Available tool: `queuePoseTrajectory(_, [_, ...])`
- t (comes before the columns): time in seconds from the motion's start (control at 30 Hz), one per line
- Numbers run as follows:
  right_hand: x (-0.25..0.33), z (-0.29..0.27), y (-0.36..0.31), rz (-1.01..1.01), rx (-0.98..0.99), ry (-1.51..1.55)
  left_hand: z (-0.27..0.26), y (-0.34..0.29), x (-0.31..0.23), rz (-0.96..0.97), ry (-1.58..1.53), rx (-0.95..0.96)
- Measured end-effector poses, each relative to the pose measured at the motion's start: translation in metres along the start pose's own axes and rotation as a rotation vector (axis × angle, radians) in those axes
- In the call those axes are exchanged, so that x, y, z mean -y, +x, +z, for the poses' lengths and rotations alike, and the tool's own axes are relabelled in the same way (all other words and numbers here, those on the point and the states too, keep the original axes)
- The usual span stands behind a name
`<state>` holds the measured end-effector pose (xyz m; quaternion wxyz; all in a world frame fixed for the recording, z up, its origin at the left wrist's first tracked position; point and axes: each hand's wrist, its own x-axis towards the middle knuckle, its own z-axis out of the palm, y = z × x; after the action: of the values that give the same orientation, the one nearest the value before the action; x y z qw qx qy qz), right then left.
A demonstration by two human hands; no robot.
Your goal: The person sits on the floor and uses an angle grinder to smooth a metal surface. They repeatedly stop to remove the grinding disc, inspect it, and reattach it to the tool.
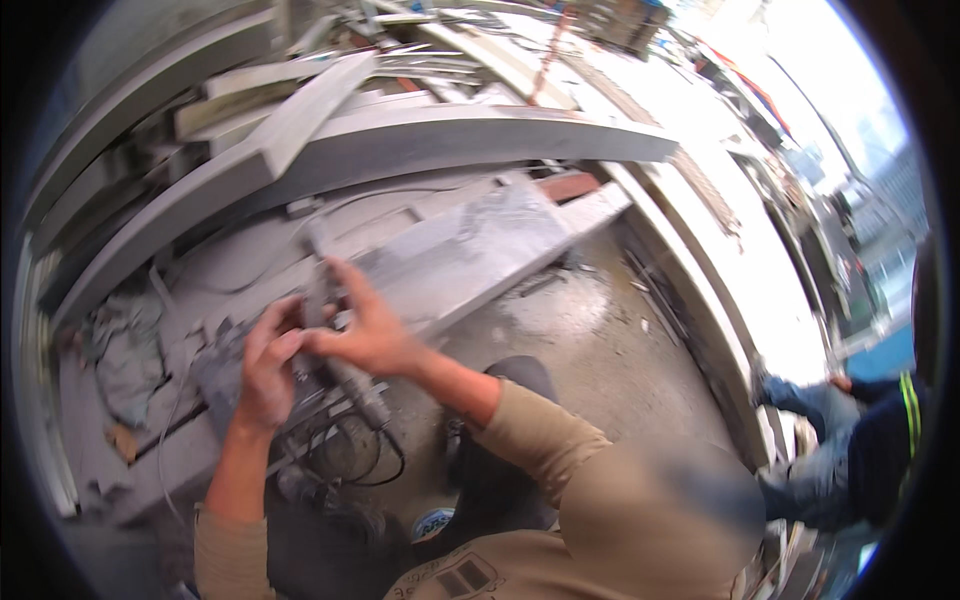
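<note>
Power tool (360, 391) between both hands (368, 328), cord (402, 462) looping from near end.

Long beams (450, 140), heaped offcuts (430, 72) and a dusty floor (640, 340) mark this as a workshop or yard.

Single head view: wide fisheye, facing down from above; left hand (268, 368) and right hand (372, 328) near, grey beam (450, 140) far.
</note>
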<state>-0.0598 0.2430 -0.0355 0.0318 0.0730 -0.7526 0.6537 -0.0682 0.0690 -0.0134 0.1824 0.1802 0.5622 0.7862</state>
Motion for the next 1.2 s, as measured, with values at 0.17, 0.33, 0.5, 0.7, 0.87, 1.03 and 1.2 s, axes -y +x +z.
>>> queuePoseTrajectory(0.17, [0.005, -0.007, 0.001, 0.137, 0.042, 0.225, -0.008, -0.002, 0.001, -0.009, 0.062, 0.086])
queuePoseTrajectory(0.33, [0.016, -0.006, 0.001, 0.165, 0.040, 0.298, -0.005, -0.003, 0.000, -0.019, 0.167, 0.099])
queuePoseTrajectory(0.5, [0.019, -0.001, 0.001, 0.177, 0.019, 0.260, -0.019, 0.002, 0.003, -0.058, 0.151, 0.164])
queuePoseTrajectory(0.7, [0.016, -0.001, -0.001, 0.208, -0.040, 0.177, -0.028, 0.005, 0.009, -0.105, 0.026, 0.135])
queuePoseTrajectory(0.87, [0.009, -0.006, 0.000, 0.096, -0.012, 0.004, -0.028, 0.005, 0.003, -0.091, -0.155, 0.147])
queuePoseTrajectory(1.03, [0.007, -0.007, -0.002, -0.029, -0.005, -0.187, -0.027, 0.004, 0.001, -0.089, -0.200, 0.154])
queuePoseTrajectory(1.2, [0.014, -0.010, -0.002, -0.049, 0.049, -0.220, -0.025, 0.003, -0.006, -0.055, -0.211, 0.093])
